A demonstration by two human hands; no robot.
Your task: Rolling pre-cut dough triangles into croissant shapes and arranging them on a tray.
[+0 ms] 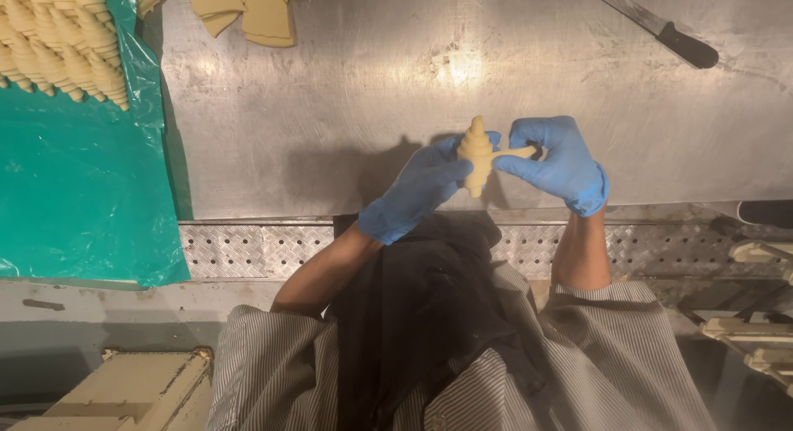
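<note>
Since the left hand (425,183) grips the rolled dough (476,154) while the right hand (557,163) pinches its tail at 3 o'clock, overstretching could tear it.

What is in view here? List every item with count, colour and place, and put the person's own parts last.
rolled dough piece: one, pale yellow, held up over the table between both hands
steel table: one, grey, scratched, fills the middle and top
cut dough pieces: a few, pale yellow, top edge of the table
shaped dough rolls: many, pale yellow, in rows at top left on the plastic sheet
plastic sheet: one, green, left side
knife: one, black handle, top right of the table
left hand: one, blue glove, grips the rolled body of the dough
right hand: one, blue glove, pinches the dough's loose tail
sleeves: two, grey striped, bottom
</note>
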